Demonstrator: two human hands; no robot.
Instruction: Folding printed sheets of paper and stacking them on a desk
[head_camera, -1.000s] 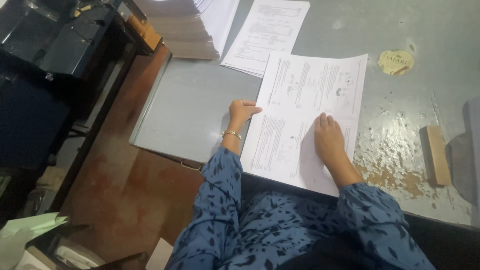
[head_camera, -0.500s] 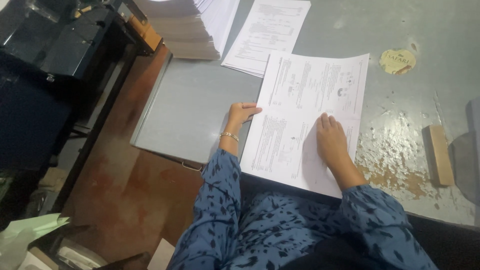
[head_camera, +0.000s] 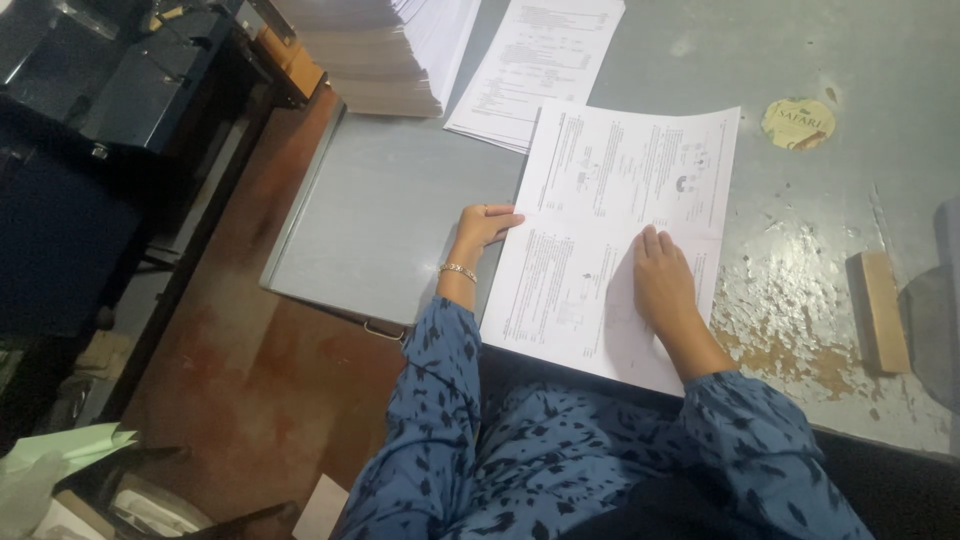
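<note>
- The right hand lies flat, palm down, on a large printed sheet — fingers together and stretched out, grasping nothing, only pressing the paper to the grey table.
- The left hand is at the sheet's left edge, fingers curled; they touch the paper's border, though whether they pinch it or merely rest there I cannot tell. A thin bracelet circles that wrist.
- The printed sheet lies under the right hand and just to the right of the left hand, its near edge reaching the table's rim by the person's blue patterned sleeves.
- Beyond both hands, farther up the table, lies a second printed sheet, and to its left a tall stack of paper.
- Well to the right of the right hand a small wooden block sits on a patch of flaking paint; up from it, a round yellowish sticker.
- Left of the left hand, past the table's edge, is reddish floor and dark furniture.
</note>
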